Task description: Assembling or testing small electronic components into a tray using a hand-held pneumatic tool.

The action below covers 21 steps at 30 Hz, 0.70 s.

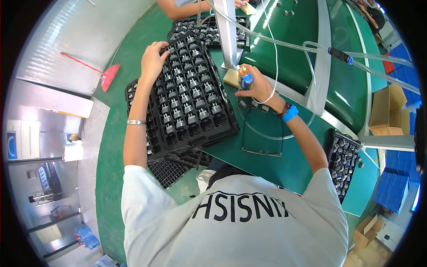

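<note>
A black tray (227, 127) leans at a tilt at centre left, filled with rows of small dark plug parts (188, 108) with metal prongs. My left hand (153, 61) is closed over its far left edge, fingers curled onto the rim. To the right of the tray, my right hand (260, 85) grips a blue tool with a clear amber end (245, 78); its exact kind I cannot make out. A yellow sponge-like block (231, 77) lies beside that hand. Several loose dark parts (254, 103) lie on the green table (267, 167) just below it.
A pair of glasses (262, 153) rests near the table's front edge. Another filled tray (342, 164) stands at right. A grey post (227, 35) rises beyond the tray, with clear hoses (284, 43) crossing right. A co-worker's arm (182, 10) reaches over a far tray (240, 33).
</note>
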Motion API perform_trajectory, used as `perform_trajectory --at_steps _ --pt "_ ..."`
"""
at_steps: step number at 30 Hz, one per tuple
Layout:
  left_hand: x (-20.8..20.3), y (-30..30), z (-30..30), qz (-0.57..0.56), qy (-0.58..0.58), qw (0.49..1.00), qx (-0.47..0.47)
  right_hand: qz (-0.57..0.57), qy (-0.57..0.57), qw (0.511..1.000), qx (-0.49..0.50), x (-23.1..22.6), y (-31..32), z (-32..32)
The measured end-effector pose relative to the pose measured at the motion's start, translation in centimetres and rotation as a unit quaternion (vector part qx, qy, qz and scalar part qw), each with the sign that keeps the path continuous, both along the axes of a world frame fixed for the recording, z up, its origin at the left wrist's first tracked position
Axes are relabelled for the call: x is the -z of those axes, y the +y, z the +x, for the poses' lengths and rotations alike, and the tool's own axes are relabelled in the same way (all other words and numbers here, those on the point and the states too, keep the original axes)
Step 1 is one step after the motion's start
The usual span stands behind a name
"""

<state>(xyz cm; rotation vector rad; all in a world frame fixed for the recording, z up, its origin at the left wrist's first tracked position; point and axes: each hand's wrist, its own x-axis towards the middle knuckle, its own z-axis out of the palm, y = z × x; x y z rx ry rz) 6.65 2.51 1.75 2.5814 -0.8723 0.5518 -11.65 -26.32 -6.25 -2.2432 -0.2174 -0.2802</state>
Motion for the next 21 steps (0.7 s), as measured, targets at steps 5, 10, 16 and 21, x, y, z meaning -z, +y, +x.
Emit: perform_trajectory --at_steps 5,10,16,21 --pt "0.9 -0.3 2.3 0.018 0.078 0.997 0.003 -0.013 -0.007 1.0 0.005 -0.2 0.1 -0.3" --pt "0.8 -0.9 2.6 0.062 0.087 0.994 0.028 -0.028 -0.002 0.999 0.018 -0.7 0.2 -0.4" --pt "1.9 -0.4 1.9 0.002 0.003 1.0 0.013 0.09 -0.02 0.994 0.057 0.3 -0.7 1.5" --pt "-1.6 -0.2 -2.4 -0.386 0.391 0.832 0.076 0.003 -0.038 0.977 0.209 -0.1 -7.8 5.3"
